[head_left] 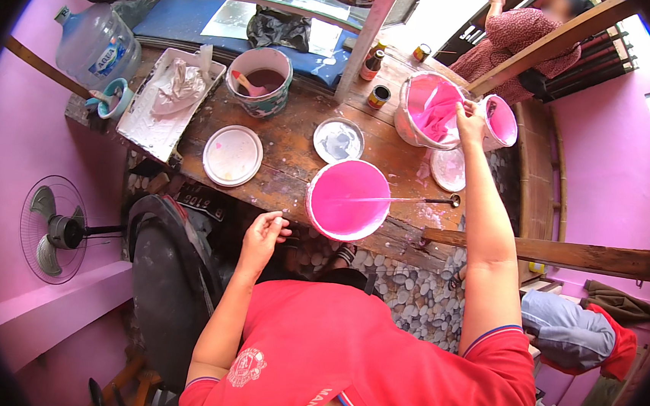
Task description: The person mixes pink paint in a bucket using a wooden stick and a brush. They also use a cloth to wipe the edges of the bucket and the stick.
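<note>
The right hand (468,124) is at the right-hand rim of the lined bucket (411,126), which stands on the wooden table (287,154) at the far right; its fingers are bent over the edge, but I cannot tell if they are closed on the pink lining (437,117) or only touch it; the smaller pink bucket (502,119) is just beside this hand, on its right.

The lining seems to be thin plastic, so I judge it light, soft and slippery where paint wets it; the bucket should be stiffer and perhaps heavy (its depth is hidden by the folds); the firm rim looks the best place to hold.

The left hand (263,236) is loosely curled, the fingers apart from the thumb and nothing seen between them; it hangs near the table edge, left of the open paint pail (348,218), not touching it; a thin rod (409,200) leans over this pail's rim.
</note>
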Available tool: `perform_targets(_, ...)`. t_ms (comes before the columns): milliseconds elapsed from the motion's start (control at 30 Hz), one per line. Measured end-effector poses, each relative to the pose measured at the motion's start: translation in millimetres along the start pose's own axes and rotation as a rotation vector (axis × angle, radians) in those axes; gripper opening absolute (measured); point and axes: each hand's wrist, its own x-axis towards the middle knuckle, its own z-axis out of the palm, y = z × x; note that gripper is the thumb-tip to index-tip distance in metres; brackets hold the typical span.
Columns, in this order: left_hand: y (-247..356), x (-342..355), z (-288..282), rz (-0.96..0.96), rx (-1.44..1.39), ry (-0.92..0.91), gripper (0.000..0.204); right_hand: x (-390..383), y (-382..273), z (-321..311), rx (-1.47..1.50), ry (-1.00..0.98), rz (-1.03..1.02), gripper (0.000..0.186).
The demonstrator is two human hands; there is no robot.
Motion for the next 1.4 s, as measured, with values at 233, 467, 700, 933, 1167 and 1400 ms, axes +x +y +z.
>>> perform_targets(233, -4, -5, 3, -0.021, 0.051, -0.048, 0.033, 9, -37, 13, -0.119, -0.125, -0.022, 0.036)
perform_targets(467, -11, -15, 3, -0.066, 0.072, -0.035, 0.033, 3, -53, 16, -0.19, -0.103, 0.012, 0.024)
perform_targets(700, -18, -16, -2, -0.077, 0.085, -0.02, 0.033, 10, -32, 0, -0.226, -0.05, 0.042, 0.022)
perform_targets(933, -18, -13, -6, -0.083, 0.117, -0.014, 0.034, 32, -61, -31, -0.167, -0.019, -0.023, 0.026)
perform_targets(1167, -16, -2, -6, -0.088, 0.114, -0.028, 0.034, 55, -119, -76, -0.077, 0.046, -0.06, 0.025)
perform_targets(1400, -15, 1, -3, -0.088, 0.119, -0.033, 0.034, 57, -56, -48, 0.077, 0.052, -0.029, 0.022)
